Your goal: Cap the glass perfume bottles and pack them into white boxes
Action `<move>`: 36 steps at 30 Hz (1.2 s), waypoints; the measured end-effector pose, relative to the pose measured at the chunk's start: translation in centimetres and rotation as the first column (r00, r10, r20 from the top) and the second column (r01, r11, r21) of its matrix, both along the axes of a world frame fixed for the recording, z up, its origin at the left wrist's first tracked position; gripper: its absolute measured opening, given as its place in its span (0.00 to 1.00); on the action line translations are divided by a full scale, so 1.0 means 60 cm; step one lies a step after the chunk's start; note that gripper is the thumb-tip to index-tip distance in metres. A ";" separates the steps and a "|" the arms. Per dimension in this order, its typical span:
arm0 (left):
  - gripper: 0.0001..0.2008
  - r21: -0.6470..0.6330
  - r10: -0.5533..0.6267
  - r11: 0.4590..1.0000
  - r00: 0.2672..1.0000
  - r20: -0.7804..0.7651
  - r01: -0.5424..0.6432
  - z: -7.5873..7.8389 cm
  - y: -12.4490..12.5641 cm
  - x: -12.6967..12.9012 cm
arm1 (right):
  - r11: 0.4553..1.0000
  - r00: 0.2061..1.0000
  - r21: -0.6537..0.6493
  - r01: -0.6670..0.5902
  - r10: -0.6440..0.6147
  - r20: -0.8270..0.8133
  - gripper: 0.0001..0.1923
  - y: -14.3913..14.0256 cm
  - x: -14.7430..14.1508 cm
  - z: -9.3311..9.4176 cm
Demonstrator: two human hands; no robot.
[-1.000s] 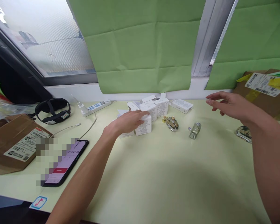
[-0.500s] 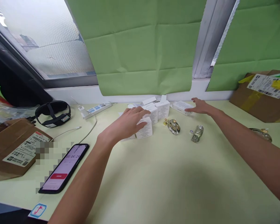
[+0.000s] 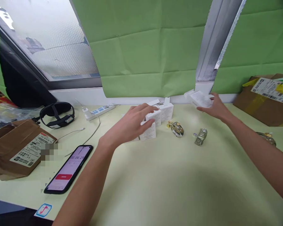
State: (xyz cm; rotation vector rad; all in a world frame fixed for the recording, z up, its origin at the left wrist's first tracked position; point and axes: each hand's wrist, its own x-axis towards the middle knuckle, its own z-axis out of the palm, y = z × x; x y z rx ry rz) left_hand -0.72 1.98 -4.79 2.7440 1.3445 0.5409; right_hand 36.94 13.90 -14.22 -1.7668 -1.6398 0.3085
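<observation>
Tabletop (image 3: 169, 182), pale yellow. At 8 o'clock, phone (image 3: 68, 168), screen lit. Centre: left hand (image 3: 129, 125), fingers spread, resting on clustered white cartons (image 3: 155, 121). At 1 o'clock, two glass perfume bottles (image 3: 178, 129), probably fragile and slippery. Farther, at 2 o'clock: right hand (image 3: 214, 106) closed around a small white box (image 3: 199, 99), lifted clear; likely light, thin card, crushable, best gripped across its flat faces.

Two bare forearms show, with no sleeves, watch or rings in sight. The left hand (image 3: 128, 127) and right hand (image 3: 214, 106) are ungloved.
</observation>
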 end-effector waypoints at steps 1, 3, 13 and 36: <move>0.17 0.017 0.028 0.999 0.999 0.042 -0.028 0.004 0.004 -0.010 | 0.999 1.000 0.027 0.021 -0.021 -0.011 0.58 -0.031 0.001 0.014; 0.17 0.055 0.130 0.989 0.978 0.162 -0.140 0.010 0.020 -0.040 | 0.997 0.999 0.071 0.031 -0.029 -0.036 0.57 -0.099 -0.007 0.039; 0.27 -0.541 0.685 0.642 0.723 0.086 -0.543 -0.051 0.186 -0.166 | 0.974 0.980 -0.108 -0.198 0.200 0.002 0.45 -0.387 -0.148 -0.054; 0.14 0.011 0.060 0.993 0.576 0.816 -0.118 0.024 0.029 -0.036 | 0.877 0.925 -0.293 -0.380 0.363 -0.110 0.36 -0.330 -0.105 0.076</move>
